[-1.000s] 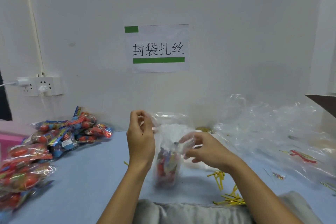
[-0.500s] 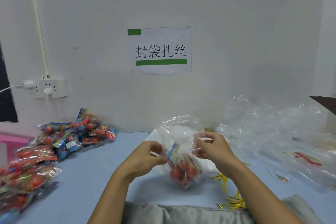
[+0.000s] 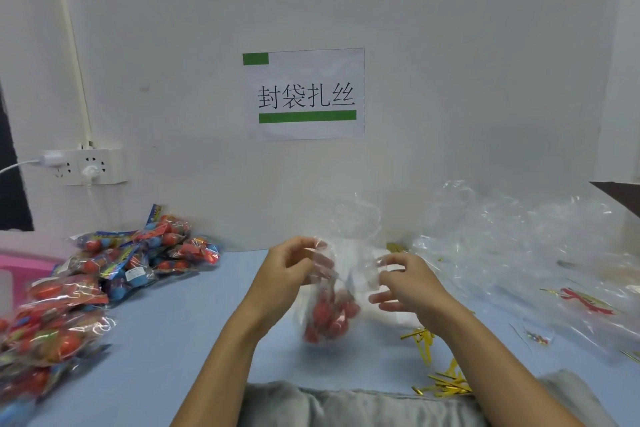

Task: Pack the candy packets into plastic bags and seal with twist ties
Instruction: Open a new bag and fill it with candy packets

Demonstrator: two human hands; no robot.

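A clear plastic bag (image 3: 349, 253) hangs above the blue table (image 3: 173, 340) between my hands, with red candy packets (image 3: 329, 317) bunched in its bottom. My left hand (image 3: 291, 270) grips the bag's upper left side with curled fingers. My right hand (image 3: 405, 282) pinches the bag's upper right edge between thumb and fingers. Gold twist ties (image 3: 440, 367) lie scattered on the table under my right forearm. A pile of loose candy packets (image 3: 138, 253) sits at the left near the wall.
More packed candy bags (image 3: 48, 322) lie at the left table edge beside a pink box (image 3: 20, 263). A heap of empty clear bags (image 3: 519, 253) covers the right side. A wall socket (image 3: 90, 166) and a paper sign (image 3: 306, 94) are on the wall.
The bag has turned and the candy has dropped to its bottom. Both hands have shifted higher on the bag's neck, the left rising from below.
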